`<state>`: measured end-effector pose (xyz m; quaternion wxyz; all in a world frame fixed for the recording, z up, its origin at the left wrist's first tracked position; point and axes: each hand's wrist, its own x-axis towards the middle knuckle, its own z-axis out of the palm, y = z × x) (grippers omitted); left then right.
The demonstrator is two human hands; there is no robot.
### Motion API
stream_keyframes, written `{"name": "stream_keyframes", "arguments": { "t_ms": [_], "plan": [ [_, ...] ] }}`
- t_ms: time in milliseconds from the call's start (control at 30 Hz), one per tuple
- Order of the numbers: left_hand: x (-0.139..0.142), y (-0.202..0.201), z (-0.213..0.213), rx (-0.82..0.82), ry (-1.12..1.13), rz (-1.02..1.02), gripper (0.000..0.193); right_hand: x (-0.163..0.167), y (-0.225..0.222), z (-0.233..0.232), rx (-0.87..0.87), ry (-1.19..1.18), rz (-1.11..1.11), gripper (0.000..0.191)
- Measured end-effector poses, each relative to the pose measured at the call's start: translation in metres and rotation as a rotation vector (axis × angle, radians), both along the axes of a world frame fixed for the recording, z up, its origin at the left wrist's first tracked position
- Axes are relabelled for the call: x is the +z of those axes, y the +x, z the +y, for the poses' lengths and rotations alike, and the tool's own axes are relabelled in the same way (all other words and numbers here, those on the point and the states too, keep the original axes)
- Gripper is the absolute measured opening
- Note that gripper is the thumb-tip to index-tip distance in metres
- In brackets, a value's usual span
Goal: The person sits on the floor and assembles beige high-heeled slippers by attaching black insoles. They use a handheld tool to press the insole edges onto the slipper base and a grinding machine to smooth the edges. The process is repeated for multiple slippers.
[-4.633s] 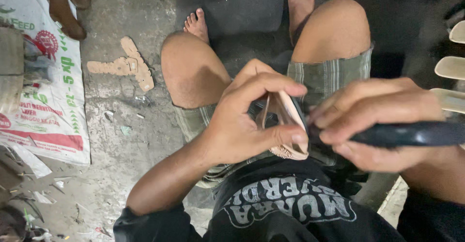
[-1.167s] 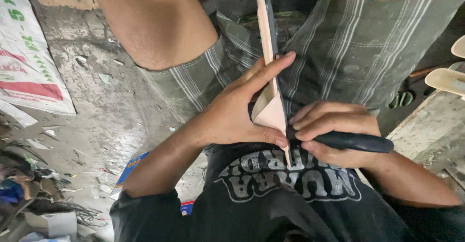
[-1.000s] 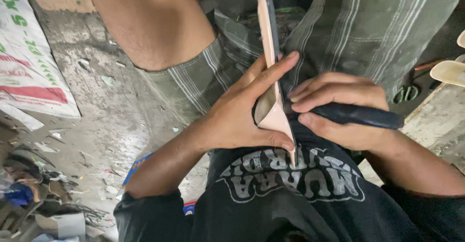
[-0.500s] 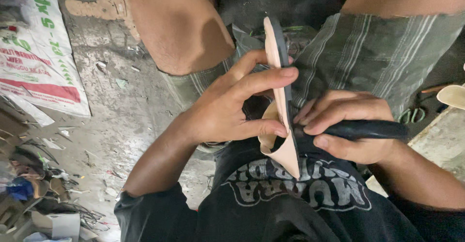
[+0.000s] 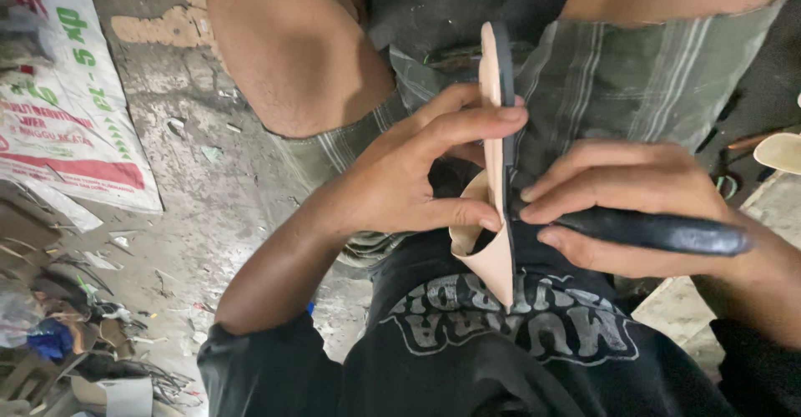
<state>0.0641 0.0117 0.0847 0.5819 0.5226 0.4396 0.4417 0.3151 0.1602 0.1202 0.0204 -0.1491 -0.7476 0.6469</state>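
Note:
My left hand (image 5: 417,175) grips a thin tan shoe sole (image 5: 494,217) held on edge, with a dark layer along its right side and a tan strap loop at its lower part. Thumb and fingers pinch it from the left. My right hand (image 5: 634,208) is closed around a tool with a black handle (image 5: 659,232), its tip hidden against the sole's right side. Both hands work over my lap, above green striped shorts (image 5: 617,91) and a black printed shirt (image 5: 501,350).
A white printed sack (image 5: 67,108) lies on the dirty concrete floor at the left. Scraps and clutter (image 5: 58,333) sit at the lower left. A tan sole piece (image 5: 780,151) shows at the right edge. My bare knee (image 5: 292,50) is at the upper left.
The view has shifted slightly. My left hand's fingers have moved up along the sole, and the right hand with the tool sits a little higher against it.

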Motion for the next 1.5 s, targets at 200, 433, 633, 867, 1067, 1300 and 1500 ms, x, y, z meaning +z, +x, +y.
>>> {"name": "stream_keyframes", "arguments": {
  "t_ms": [200, 433, 633, 867, 1067, 1300, 1500],
  "plan": [
    [0.011, -0.001, 0.005, 0.158, 0.17, 0.241, 0.082, 0.001, 0.034, -0.015, 0.152, 0.514, -0.321, 0.074],
    [0.059, 0.067, 0.078, 0.099, 0.625, 1.235, 0.079, 0.001, 0.099, 0.01, -0.431, 0.327, -0.588, 0.044],
    [0.037, 0.002, 0.086, 0.344, 0.058, 0.721, 0.08, -0.066, 0.133, 0.028, -0.843, -0.266, -0.231, 0.04],
    [-0.028, 0.011, 0.077, 0.192, -0.504, -0.138, 0.04, -0.11, 0.148, 0.01, -0.859, -0.657, -0.042, 0.041],
    [0.014, 0.023, 0.096, 0.273, -0.477, -0.052, 0.035, -0.047, 0.107, 0.034, -0.859, -0.212, -0.235, 0.05],
    [0.062, 0.065, 0.167, 0.05, -0.403, 0.207, 0.037, 0.035, 0.058, 0.082, -0.334, 0.921, -0.124, 0.072],
    [0.055, 0.073, 0.225, 0.28, 0.125, 0.39, 0.052, -0.021, 0.067, 0.172, -0.437, 0.964, -0.218, 0.069]
  ]
}}
